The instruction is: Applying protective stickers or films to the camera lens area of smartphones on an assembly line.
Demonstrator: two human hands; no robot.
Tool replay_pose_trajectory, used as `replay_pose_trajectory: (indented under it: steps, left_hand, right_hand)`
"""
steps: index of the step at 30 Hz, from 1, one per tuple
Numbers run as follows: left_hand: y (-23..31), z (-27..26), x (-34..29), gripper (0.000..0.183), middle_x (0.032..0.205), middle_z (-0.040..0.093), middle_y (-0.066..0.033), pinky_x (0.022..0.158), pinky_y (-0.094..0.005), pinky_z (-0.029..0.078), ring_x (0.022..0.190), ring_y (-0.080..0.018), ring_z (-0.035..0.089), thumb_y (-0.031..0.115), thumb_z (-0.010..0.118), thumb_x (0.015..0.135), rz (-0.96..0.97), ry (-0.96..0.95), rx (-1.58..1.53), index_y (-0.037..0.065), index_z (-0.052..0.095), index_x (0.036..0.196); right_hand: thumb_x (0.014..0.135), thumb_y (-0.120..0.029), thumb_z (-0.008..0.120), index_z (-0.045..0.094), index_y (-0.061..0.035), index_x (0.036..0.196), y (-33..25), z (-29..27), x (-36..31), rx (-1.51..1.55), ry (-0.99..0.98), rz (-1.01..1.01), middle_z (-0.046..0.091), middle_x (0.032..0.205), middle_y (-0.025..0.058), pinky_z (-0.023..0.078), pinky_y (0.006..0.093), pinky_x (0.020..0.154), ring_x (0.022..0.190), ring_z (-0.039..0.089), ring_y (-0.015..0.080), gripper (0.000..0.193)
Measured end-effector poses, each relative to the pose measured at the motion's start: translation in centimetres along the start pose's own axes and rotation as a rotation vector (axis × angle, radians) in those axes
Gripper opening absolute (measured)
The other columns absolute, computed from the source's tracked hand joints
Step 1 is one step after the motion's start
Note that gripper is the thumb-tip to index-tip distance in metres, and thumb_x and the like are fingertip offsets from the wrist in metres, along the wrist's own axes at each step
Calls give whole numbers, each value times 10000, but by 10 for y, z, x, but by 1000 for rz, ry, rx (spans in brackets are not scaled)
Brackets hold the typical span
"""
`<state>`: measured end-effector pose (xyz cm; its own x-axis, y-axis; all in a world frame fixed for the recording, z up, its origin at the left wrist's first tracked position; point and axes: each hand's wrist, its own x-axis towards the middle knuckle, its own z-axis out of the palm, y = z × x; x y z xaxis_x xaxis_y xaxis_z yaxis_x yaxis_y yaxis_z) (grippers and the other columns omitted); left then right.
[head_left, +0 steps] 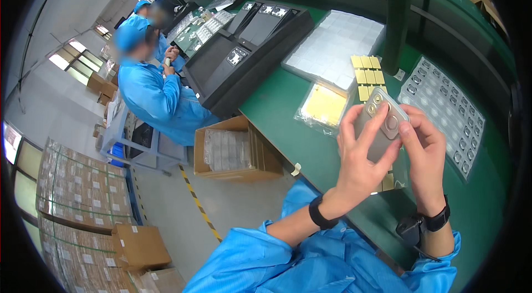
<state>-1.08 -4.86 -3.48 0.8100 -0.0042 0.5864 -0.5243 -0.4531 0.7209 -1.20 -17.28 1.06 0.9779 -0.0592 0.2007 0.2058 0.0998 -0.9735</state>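
My left hand grips a grey phone by its left edge, with the index finger laid across the camera panel. The panel has large round lens rings and faces up toward me. On the other side, my right hand holds the phone too, thumb and fingertips at the panel's right corner. Part of the phone's lower body is hidden behind my fingers. Just beyond the hands lie gold-yellow square pieces in rows. To the right is a clear tray of round lens rings.
A plastic bag of yellow sheets and a stack of white trays lie on the green table. A black rack holds several phones. An open carton stands below the table edge. A co-worker stands at the left.
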Motion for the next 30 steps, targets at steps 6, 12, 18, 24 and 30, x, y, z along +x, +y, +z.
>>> replay_pose_trajectory:
  steps: [6, 12, 18, 24, 30]
  left_hand:
    - [-13, -22, 12, 885, 1302, 415, -173, 1042, -387, 350, 1228, -271, 421, 150, 809, 719, -195, -148, -392, 39, 304, 1437]
    - [-12, -44, 7, 676, 1220, 557, -184, 918, -326, 492, 1088, -219, 588, -37, 637, 839, -372, -97, -702, 27, 279, 1408]
    - [-22, -47, 2, 411, 1095, 634, -170, 819, -339, 554, 969, -217, 654, 134, 580, 926, -770, -411, -1024, -10, 445, 1286]
    - [-42, -50, -4, 360, 1093, 635, -155, 768, -348, 566, 941, -221, 655, 234, 526, 965, -919, -262, -1212, -7, 492, 1230]
    - [-48, -38, 9, 417, 1160, 622, -168, 810, -347, 567, 1012, -237, 643, 200, 526, 959, -886, -308, -1084, -33, 432, 1292]
  right_hand:
    - [932, -102, 583, 639, 56, 958, 7, -13, 3, -73, -106, -34, 595, 1086, 80, 450, 268, 851, 941, 566, 122, 170]
    - [918, -139, 600, 626, 39, 983, 31, 1, 9, -152, -162, -62, 636, 913, 40, 468, 262, 783, 847, 569, 91, 192]
    - [956, -209, 575, 612, 13, 964, 38, -9, 9, 56, -345, 181, 630, 860, 14, 476, 243, 730, 805, 570, 87, 225]
    - [936, -253, 599, 612, -23, 988, 25, -37, 31, -198, -19, 37, 643, 891, 13, 488, 258, 718, 812, 601, 97, 236]
    - [904, -101, 560, 595, -31, 1092, 53, -84, -21, -380, -147, 133, 665, 995, 56, 499, 295, 822, 940, 641, 158, 203]
